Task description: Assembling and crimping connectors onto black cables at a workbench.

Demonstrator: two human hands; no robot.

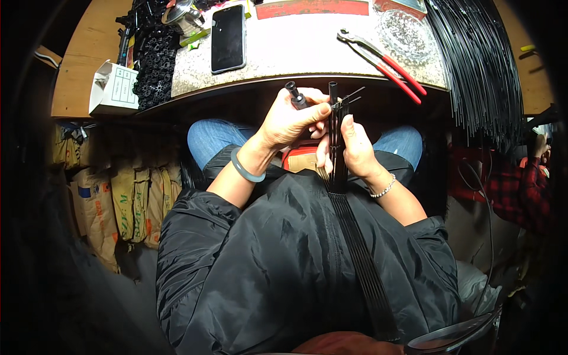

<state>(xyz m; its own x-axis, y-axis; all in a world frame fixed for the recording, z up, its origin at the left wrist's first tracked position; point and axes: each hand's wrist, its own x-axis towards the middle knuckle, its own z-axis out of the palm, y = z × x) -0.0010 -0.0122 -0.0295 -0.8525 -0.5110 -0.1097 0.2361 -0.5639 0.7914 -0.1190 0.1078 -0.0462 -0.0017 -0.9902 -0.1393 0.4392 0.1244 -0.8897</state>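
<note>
Two surfaces make up the worktop (77, 71): brown wood at the sides, a pale, speckled mat (296, 50) between. A phone (228, 38) and red-handled pliers (384, 68) lie on the mat. Loose black rods (473, 65) hang over the front edge at the right; small black parts (155, 77) are heaped at the left. Below, at the left, stand several printed sacks (97, 207), contents hidden. A co-worker's checked sleeve (529, 192) shows at the far right.

Containers: a white box (121, 89), open, contents unclear; a clear, ridged dish (405, 36), contents not distinguishable.

A bundle of thin black strips (339, 174) is held over the lap, running down the dark jacket (266, 254). Left hand (284, 125): fingers grasping a black cylinder (297, 99), thumb pressed at the bundle's upper end. Right hand (360, 151): fingers closed about the bundle, thumb upward.
</note>
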